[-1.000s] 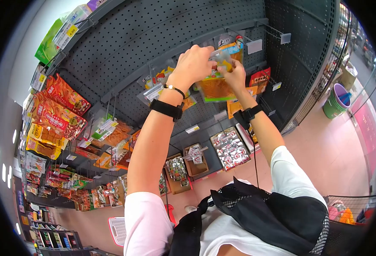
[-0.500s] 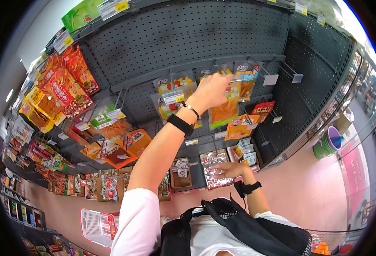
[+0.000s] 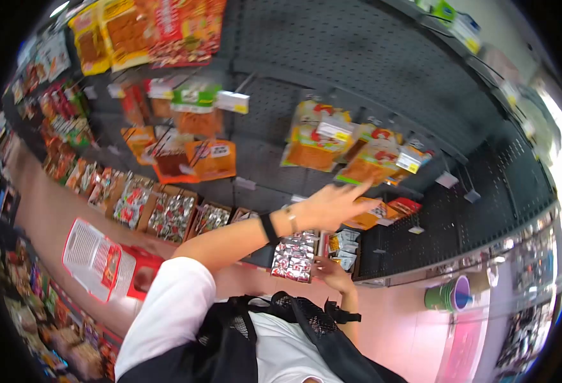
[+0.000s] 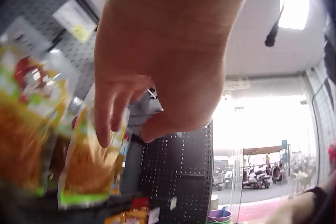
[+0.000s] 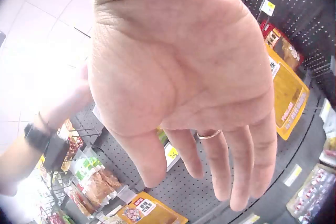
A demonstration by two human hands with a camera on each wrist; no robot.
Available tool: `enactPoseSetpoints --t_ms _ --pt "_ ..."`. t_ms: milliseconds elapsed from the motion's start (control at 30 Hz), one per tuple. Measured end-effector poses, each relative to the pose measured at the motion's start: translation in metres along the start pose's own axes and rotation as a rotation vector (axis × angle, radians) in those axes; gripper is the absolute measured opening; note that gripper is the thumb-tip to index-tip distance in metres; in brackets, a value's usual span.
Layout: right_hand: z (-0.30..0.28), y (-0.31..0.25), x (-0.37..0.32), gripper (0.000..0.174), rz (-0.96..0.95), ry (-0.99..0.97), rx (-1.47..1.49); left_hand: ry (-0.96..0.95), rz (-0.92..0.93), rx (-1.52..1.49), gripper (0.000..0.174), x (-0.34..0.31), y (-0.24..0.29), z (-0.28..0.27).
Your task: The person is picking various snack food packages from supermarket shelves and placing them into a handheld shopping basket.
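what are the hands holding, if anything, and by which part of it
Nothing is held: the left hand is empty near the hanging packets, and the right hand is empty too.

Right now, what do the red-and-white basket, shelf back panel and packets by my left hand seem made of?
Basket: probably plastic, judging by its slotted white wall; finish unclear. Back panel: likely painted metal, matte dark grey, with rows of punched holes. Packets: seemingly glossy plastic film, showing highlights.

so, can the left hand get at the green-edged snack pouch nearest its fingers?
Probably yes. The left hand looks empty, its fingers extended near the lower edge of the green-edged snack pouch, with nothing visible between; the price tag hangs to the right. Contact itself can't be confirmed.
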State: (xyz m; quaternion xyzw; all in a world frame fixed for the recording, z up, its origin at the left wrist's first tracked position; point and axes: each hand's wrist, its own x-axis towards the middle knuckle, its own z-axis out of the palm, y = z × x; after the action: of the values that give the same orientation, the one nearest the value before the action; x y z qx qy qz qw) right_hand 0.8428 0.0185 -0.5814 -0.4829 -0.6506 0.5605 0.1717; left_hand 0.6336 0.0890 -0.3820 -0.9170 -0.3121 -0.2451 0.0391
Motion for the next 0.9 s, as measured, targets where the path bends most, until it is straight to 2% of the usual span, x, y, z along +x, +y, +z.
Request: enactPoseSetpoints --t_ms 33,67,100,133,167,200,233,267,300,333,367,400,467,500,533,600,633,667,700,733,800,833,900 --pt "0.003 -0.013 -0.007 0.044 0.045 -0.053 -0.045 -0.097 -0.080 -0.160 0.076 -0.050 -0.002 0.018" --pt "0.013 0.007 -0.005 0.041 0.000 0.008 0.008 -0.260 -0.227 -0.300 0.071 -0.101 -0.002 0.018" --pt "0.012 0.003 0.000 0.040 -0.039 0.028 -0.067 -0.312 -0.336 -0.384 0.065 -0.159 -0.021 0.053" --pt "0.009 0.004 -0.001 0.042 0.035 0.027 -0.058 -0.630 -0.580 -0.510 0.057 -0.200 -0.029 0.057" --pt "0.008 0.009 -0.005 0.043 0.093 -0.002 -0.025 -0.673 -0.778 -0.427 0.050 -0.270 -0.028 0.084" --pt "0.008 0.015 -0.014 0.038 0.177 0.017 0.002 -0.805 -0.905 -0.341 0.039 -0.293 -0.003 0.045" --pt "0.007 0.028 -0.017 0.042 0.219 -0.029 0.009 -0.789 -1.006 -0.306 0.033 -0.348 0.008 0.056" --pt "0.011 0.040 -0.009 0.041 0.234 -0.103 0.074 -0.899 -1.123 -0.285 0.032 -0.403 0.011 0.062" --pt "0.021 0.033 -0.003 0.041 0.227 -0.182 -0.019 -0.850 -1.302 -0.319 0.033 -0.466 0.015 0.074" --pt "0.030 0.023 0.001 0.040 0.217 -0.263 -0.111 -0.797 -1.480 -0.351 0.036 -0.503 0.028 0.070" --pt "0.029 0.038 0.012 0.041 0.203 -0.348 -0.095 -0.705 -1.638 -0.367 0.039 -0.526 0.050 0.072" --pt "0.034 0.041 0.014 0.041 0.203 -0.348 -0.095 -0.624 -1.738 -0.351 0.042 -0.524 0.051 0.051" --pt "0.061 0.027 0.034 0.044 0.139 -0.561 -0.206 -0.487 -1.917 -0.422 0.046 -0.583 0.098 0.060" --pt "0.081 -0.011 0.035 0.045 0.041 -0.570 -0.304 -0.324 -1.995 -0.441 0.044 -0.596 0.109 0.054" --pt "0.090 -0.013 0.048 0.045 0.061 -0.603 -0.325 -0.108 -2.046 -0.374 0.040 -0.602 0.124 0.055" --pt "0.103 -0.009 0.074 0.043 0.126 -0.750 -0.498 0.153 -2.174 -0.482 0.037 -0.595 0.138 0.042" --pt "0.120 -0.047 0.079 0.043 0.195 -0.788 -0.555 0.152 -2.203 -0.512 0.037 -0.595 0.140 0.035" --pt "0.142 -0.087 0.086 0.042 0.263 -0.825 -0.613 0.444 -2.244 -0.622 0.036 -0.600 0.140 0.028" --pt "0.159 -0.095 0.098 0.042 0.179 -0.838 -0.671 0.744 -2.250 -0.723 0.035 -0.613 0.133 0.023" --pt "0.164 -0.084 0.117 0.041 0.005 -0.907 -0.777 0.747 -2.270 -0.748 0.035 -0.628 0.129 0.021" --pt "0.179 -0.123 0.124 0.040 0.016 -0.897 -0.909 1.331 -2.134 -0.824 0.031 -0.636 0.121 0.015" --pt "0.189 -0.130 0.130 0.040 0.042 -0.914 -0.940 1.381 -2.132 -0.764 0.032 -0.645 0.116 0.007" --pt "0.226 -0.140 0.144 0.039 0.024 -0.854 -0.791 1.435 -2.137 -0.717 0.032 -0.695 0.094 -0.002"
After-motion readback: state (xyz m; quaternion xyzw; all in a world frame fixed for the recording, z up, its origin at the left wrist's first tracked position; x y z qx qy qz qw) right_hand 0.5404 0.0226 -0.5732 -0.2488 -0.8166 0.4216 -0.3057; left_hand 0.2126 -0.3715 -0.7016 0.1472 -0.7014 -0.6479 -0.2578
